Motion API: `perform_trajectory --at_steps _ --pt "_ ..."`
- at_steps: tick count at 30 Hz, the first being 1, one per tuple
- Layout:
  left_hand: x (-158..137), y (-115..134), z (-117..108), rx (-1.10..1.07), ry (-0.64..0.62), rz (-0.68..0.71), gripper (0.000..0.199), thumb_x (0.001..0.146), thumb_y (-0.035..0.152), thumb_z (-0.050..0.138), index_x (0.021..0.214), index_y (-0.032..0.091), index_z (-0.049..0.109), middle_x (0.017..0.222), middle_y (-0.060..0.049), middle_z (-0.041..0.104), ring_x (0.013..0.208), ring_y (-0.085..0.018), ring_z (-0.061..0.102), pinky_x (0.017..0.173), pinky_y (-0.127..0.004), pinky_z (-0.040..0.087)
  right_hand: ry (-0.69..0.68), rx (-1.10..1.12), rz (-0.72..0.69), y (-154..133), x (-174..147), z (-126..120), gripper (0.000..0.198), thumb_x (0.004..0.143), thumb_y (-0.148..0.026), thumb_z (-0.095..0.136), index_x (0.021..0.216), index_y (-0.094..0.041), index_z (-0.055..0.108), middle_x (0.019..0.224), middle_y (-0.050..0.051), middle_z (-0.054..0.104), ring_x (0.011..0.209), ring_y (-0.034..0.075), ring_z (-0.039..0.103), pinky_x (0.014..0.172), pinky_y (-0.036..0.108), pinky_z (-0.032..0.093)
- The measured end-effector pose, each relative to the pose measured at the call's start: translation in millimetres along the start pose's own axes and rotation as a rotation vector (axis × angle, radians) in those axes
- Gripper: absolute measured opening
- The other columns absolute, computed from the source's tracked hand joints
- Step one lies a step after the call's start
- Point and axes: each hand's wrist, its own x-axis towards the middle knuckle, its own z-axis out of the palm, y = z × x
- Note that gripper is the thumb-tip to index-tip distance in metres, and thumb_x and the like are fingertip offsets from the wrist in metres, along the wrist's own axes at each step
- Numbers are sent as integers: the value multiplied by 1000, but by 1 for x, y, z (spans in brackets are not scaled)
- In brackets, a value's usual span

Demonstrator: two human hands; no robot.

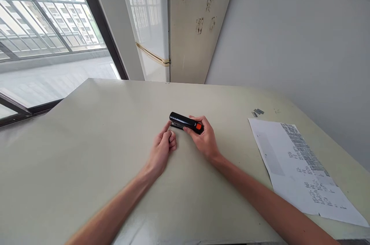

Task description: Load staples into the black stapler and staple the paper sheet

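A black stapler (183,120) with an orange-red patch at its rear end is held just over the table in the middle of the view. My right hand (206,139) grips it by the rear, thumb on the near side and fingers on the far side. The stapler's front end points left, with a narrow gap between its top arm and base. At that front end is the index fingertip of my left hand (164,144), stretched out. Its other fingers are curled in with the thumb against them; whatever they may hold is hidden.
Several grey staple strips (258,112) lie at the right, beyond a printed sheet of paper (277,152). The pale table (86,152) reaches back towards a white fridge (190,44) with worn marks. A wall (303,36) borders the right; a window (49,25) is at the left.
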Motion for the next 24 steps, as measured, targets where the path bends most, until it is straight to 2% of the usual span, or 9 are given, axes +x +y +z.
perform_trajectory --at_steps 5,8,11,15,18,20,22,24 --pt "1 0 1 35 37 19 53 91 26 69 141 15 56 70 8 42 54 -7 34 51 -21 28 -4 -111 11 7 24 0 36 83 -48 78 108 -25 65 113 8 76 107 27 70 100 46 56" --pt "4 2 0 29 58 30 41 91 26 69 130 16 61 70 8 44 53 -7 33 50 -20 29 -26 -184 -36 15 48 5 36 84 -51 75 107 -25 65 108 7 76 102 27 69 97 44 55" --pt "8 4 -1 -32 43 16 29 94 25 70 120 15 66 73 5 49 53 -6 35 50 -19 31 -55 -198 -81 23 76 15 35 86 -50 72 109 -24 65 112 7 75 105 27 68 101 43 52" --pt "14 9 -6 -206 60 -77 17 101 20 63 111 9 71 82 -3 62 61 -8 52 57 -20 45 -91 -227 -125 24 103 27 31 88 -43 70 111 -23 66 113 8 74 106 27 67 103 44 51" --pt "18 16 -8 -282 88 -145 27 107 20 49 107 6 71 98 -13 72 80 -14 68 75 -24 56 -58 -255 -173 10 99 27 33 91 -38 68 120 -23 64 129 12 67 124 29 60 110 47 47" --pt "20 20 -8 -337 89 -186 34 110 23 42 109 4 71 112 -20 74 98 -20 73 87 -28 58 -72 -281 -277 -5 82 21 32 97 -36 63 126 -23 62 135 13 64 132 28 55 114 47 44" --pt "20 21 -9 -408 76 -212 39 111 26 40 111 1 70 113 -22 74 106 -24 74 91 -32 59 -241 -339 -480 -19 62 14 24 102 -34 59 124 -25 63 129 11 67 129 27 57 113 47 45" --pt "21 20 -10 -449 28 -226 41 111 27 39 108 2 71 99 -18 75 94 -23 75 83 -32 60 -486 -430 -657 -29 43 8 22 103 -34 61 123 -25 65 125 10 70 129 28 57 111 48 46"
